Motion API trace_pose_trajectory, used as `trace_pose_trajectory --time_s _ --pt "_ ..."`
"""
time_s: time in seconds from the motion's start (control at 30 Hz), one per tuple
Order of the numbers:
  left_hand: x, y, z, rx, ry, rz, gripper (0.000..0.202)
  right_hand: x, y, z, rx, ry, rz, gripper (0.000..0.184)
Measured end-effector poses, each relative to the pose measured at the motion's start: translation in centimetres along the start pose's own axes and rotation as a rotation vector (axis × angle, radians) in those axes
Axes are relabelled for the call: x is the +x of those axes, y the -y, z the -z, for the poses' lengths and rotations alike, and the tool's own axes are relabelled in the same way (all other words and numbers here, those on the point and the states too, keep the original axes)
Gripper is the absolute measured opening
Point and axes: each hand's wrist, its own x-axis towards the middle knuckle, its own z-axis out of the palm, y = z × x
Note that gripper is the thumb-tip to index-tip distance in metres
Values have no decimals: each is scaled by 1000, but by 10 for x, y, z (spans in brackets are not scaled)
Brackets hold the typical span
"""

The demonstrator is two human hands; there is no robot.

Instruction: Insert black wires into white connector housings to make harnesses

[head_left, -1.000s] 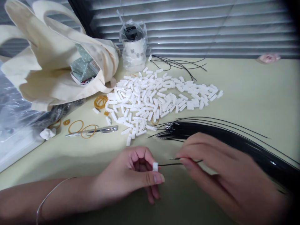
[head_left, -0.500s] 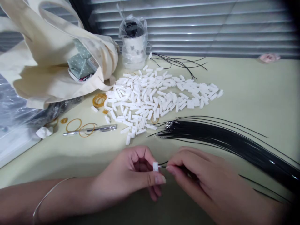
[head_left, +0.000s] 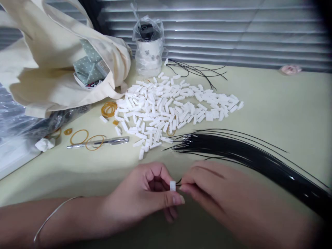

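Note:
My left hand (head_left: pixel 147 195) pinches a small white plastic connector (head_left: pixel 172 185) between thumb and fingers near the table's front edge. Right beside it, my right hand (head_left: pixel 223 197) is closed on a thin black wire (head_left: pixel 178 182) whose end meets the connector. Behind my hands lies a thick bundle of black wires (head_left: pixel 249 155) fanning to the right. A big pile of white connectors (head_left: pixel 171 107) is spread across the middle of the table.
A cream cloth bag (head_left: pixel 64 62) slumps at the back left over clear plastic (head_left: pixel 15 128). Rubber bands (head_left: pixel 86 138) and metal tweezers (head_left: pixel 103 141) lie left of the pile. A plastic-wrapped cup (head_left: pixel 149 48) and loose black wires (head_left: pixel 199 71) sit by the blinds.
My right hand has brought the black wire leftwards until its tip reached the white connector. My left hand has stayed in place with the connector.

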Motion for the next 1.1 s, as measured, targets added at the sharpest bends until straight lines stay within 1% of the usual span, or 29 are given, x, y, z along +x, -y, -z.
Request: trace_pose_trajectory --time_s 0.03,0.13,0.2,0.3,0.4,0.53,0.63,0.73,0.83,0.9,1.0,1.1 --pt "0 0 0 6 6 -10 25 5 -5 6 -5 7 -2 21" --pt "2 1 2 16 21 -26 23 21 -23 17 -77 -31 -85 9" --pt "4 2 3 7 26 -21 22 29 -32 16 -132 -14 -111 7" --pt "4 4 5 -24 58 -14 20 31 -39 8 -161 68 -103 10" --pt "3 4 6 -32 75 -6 17 27 -40 0 -169 69 -86 18" --pt "1 1 4 -34 10 19 15 21 -42 -1 -211 45 -50 23" --pt "1 0 5 -17 -26 -39 17 15 -41 2 -187 23 -67 19" --pt "2 -1 7 55 -22 -104 13 10 -39 3 -133 -7 -153 17" --pt "3 -3 7 45 -8 -63 16 10 -37 4 -77 23 -234 16" --pt "3 -5 6 21 14 -16 18 11 -37 4 -48 30 -241 14" --pt "2 -7 4 12 32 35 19 14 -38 6 -27 16 -194 14" --pt "1 -8 4 -6 43 35 18 15 -38 9 -4 -9 -153 15"
